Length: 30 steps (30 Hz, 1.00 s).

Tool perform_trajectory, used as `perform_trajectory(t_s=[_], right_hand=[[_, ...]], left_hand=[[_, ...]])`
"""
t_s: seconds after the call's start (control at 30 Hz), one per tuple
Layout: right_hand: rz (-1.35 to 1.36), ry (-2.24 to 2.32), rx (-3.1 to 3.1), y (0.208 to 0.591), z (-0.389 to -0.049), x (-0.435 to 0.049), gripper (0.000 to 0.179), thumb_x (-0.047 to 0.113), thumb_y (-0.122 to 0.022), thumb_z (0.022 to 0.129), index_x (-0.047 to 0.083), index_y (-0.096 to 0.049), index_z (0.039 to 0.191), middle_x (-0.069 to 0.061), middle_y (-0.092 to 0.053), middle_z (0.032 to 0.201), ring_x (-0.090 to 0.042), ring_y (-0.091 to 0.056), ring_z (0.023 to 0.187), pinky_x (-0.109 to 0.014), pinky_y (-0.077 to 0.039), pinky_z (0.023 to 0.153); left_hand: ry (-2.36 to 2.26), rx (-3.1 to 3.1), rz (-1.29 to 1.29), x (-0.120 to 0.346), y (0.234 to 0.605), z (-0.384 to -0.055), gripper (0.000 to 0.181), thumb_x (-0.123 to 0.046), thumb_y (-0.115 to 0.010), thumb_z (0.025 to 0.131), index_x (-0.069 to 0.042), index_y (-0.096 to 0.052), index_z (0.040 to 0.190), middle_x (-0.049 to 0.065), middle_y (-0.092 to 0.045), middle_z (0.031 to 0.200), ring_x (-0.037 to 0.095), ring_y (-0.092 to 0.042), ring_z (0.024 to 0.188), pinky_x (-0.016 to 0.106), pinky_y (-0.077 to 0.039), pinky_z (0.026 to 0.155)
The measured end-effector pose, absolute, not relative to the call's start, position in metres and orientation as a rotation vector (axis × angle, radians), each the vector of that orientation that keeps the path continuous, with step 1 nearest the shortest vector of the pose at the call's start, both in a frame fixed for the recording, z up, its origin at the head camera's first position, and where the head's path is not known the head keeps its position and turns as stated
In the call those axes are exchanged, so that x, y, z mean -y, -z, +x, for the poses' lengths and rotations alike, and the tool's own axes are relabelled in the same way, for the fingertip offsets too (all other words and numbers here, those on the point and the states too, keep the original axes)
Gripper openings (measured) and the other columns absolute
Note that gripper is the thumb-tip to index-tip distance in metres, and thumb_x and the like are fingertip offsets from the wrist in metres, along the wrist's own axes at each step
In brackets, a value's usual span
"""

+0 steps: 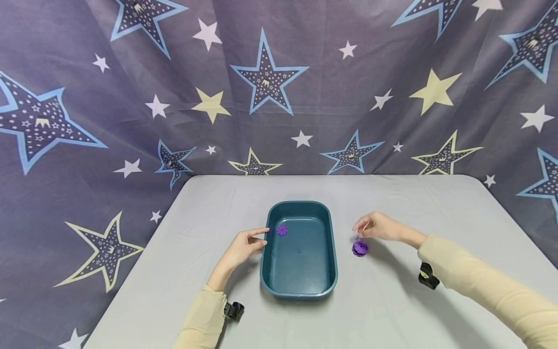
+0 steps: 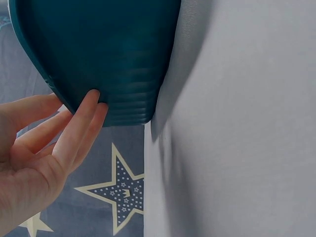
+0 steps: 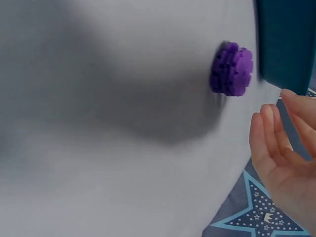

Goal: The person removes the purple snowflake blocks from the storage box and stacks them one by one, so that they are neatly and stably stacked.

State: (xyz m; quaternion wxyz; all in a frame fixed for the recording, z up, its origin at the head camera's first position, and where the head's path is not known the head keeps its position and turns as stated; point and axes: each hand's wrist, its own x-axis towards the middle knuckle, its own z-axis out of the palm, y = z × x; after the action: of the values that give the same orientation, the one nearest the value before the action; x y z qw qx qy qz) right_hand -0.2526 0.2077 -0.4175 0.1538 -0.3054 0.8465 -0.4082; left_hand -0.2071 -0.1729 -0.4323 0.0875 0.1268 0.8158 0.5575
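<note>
A teal plastic tub (image 1: pixel 299 283) stands on the table with one purple notched disc (image 1: pixel 282 230) inside, near its left wall. My left hand (image 1: pixel 242 248) grips the tub's left rim, and in the left wrist view two fingertips (image 2: pixel 94 95) press on the tub's outer wall (image 2: pixel 118 64) while other fingers reach behind the rim. To the right of the tub, a small stack of purple notched discs (image 1: pixel 360 248) rests on the table. Just above and behind this stack hovers my right hand (image 1: pixel 378 226), its fingers loosely bent. The right wrist view shows nothing between these fingers (image 3: pixel 256 131).
A pale grey cloth covers the table (image 1: pixel 392 310). Behind it and along both sides hangs a dark star-patterned curtain (image 1: pixel 322 111). Black wrist cameras (image 1: pixel 234 310) sit under both sleeves.
</note>
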Motion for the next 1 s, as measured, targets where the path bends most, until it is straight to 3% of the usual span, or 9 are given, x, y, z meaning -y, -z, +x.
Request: perform_trajectory(t_s=[0.3, 0.67, 1.0], right_hand=[[-0.861, 1.172, -2.430, 0.405, -0.256, -0.202, 0.022, -0.007, -0.057, 0.076, -0.015, -0.058, 0.097, -0.026, -0.061, 0.087, -0.028, -0.059, 0.080, -0.020, -0.050, 0.066], [-0.862, 1.167, -2.455, 0.389, -0.259, -0.183, 0.020, 0.000, -0.059, 0.079, -0.007, -0.063, 0.098, -0.017, -0.064, 0.091, -0.026, -0.061, 0.083, -0.022, -0.050, 0.067], [-0.840, 1.124, -2.449, 0.373, -0.264, -0.157, 0.023, 0.003, -0.058, 0.082, -0.004, -0.062, 0.103, -0.015, -0.062, 0.092, -0.023, -0.061, 0.083, -0.028, -0.051, 0.069]], left_hand=[[-1.664, -2.428, 0.404, 0.172, 0.431, -0.206, 0.039, 0.001, -0.053, 0.085, 0.011, -0.046, 0.122, 0.032, -0.056, 0.103, 0.036, -0.059, 0.088, 0.034, -0.053, 0.072], [-1.645, -2.449, 0.403, 0.173, 0.433, -0.207, 0.038, 0.002, -0.053, 0.084, 0.010, -0.048, 0.121, 0.031, -0.057, 0.103, 0.030, -0.061, 0.085, 0.031, -0.053, 0.071], [-1.666, -2.432, 0.407, 0.173, 0.432, -0.206, 0.039, 0.002, -0.054, 0.084, 0.011, -0.047, 0.121, 0.032, -0.056, 0.103, 0.033, -0.060, 0.086, 0.033, -0.053, 0.072]])
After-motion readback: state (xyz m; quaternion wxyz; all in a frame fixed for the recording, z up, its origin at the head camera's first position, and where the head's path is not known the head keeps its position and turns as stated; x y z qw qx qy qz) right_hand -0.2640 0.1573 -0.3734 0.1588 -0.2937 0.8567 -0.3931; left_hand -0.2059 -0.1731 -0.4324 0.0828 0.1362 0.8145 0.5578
